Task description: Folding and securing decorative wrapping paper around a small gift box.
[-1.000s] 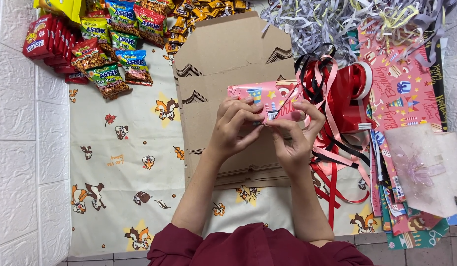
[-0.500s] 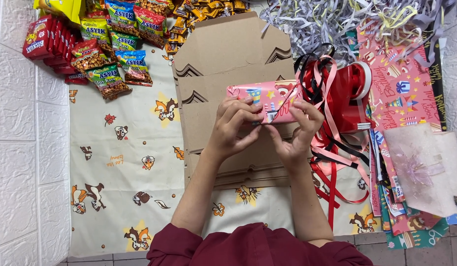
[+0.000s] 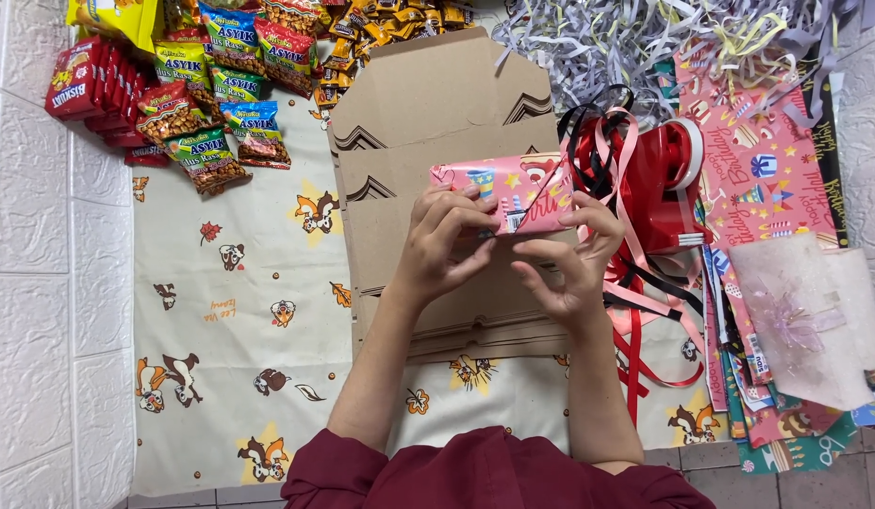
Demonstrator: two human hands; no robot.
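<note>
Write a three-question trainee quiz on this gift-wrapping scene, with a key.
1. True or false: both hands, left hand and right hand, touch the pink wrapped parcel.
2. What lies directly beneath the parcel? A) flattened cardboard boxes B) shredded paper C) snack packets
3. On which side of the person is the red tape dispenser?

Key: 1 true; 2 A; 3 the right.

White textured brick-pattern floor (image 3: 41, 311), cream cloth (image 3: 239, 311) printed with cartoon chipmunks and leaves spread across it, grey tile strip (image 3: 833, 471) at bottom right, even bright light
</note>
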